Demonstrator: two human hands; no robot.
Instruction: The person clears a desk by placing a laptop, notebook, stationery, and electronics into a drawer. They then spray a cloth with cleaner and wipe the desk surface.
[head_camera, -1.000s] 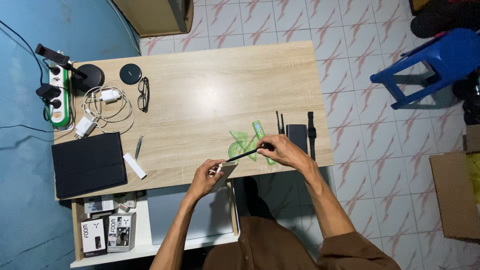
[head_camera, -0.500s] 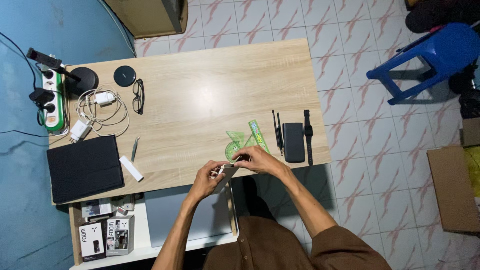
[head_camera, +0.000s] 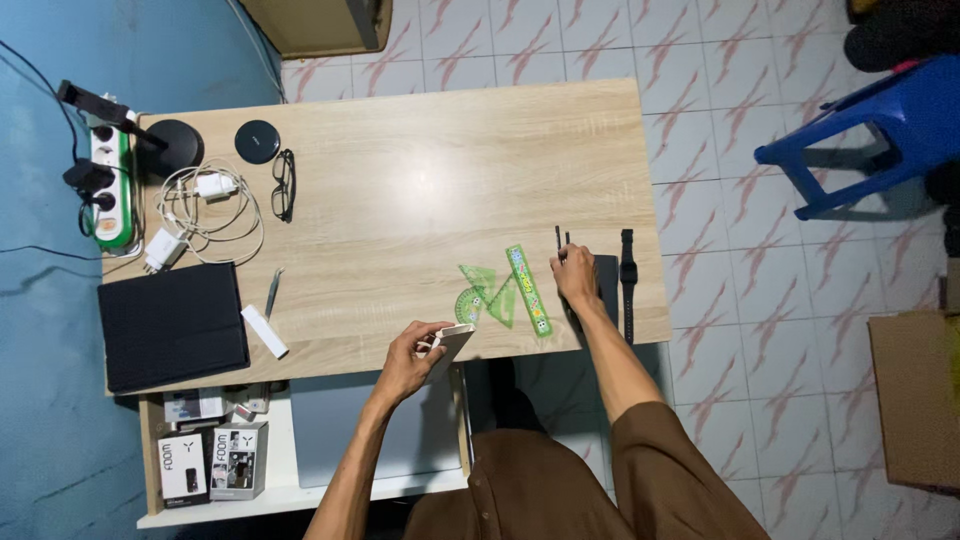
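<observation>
— Since a second ago our right hand (head_camera: 575, 275) has left the case and gone out to the right, where its fingers now rest closed on the thin black pens (head_camera: 560, 240) lying beside the dark power bank (head_camera: 604, 285). Do we have one pinched yet?

— We cannot tell; the fingertips cover the lower ends, and only the tips of the pens show above them. The black pen we carried a second ago is no longer visible in that hand; by our reading it went into the case.

— And the near side?

— Our left hand (head_camera: 410, 358) keeps its grip on the slim white case (head_camera: 450, 348) at the front edge of the tabletop (head_camera: 420, 180), fingers wrapped around it, its mouth turned toward the green rulers (head_camera: 505, 290).

— So the case waits near us while the pens lie further out, well apart from it.

— Yes. Beyond the power bank lies a black watch (head_camera: 628, 272). Farther left sit a black folio (head_camera: 172, 325), white cables (head_camera: 205, 215), glasses (head_camera: 284, 185), and a round black pad (head_camera: 258, 142) at the far edge.
</observation>
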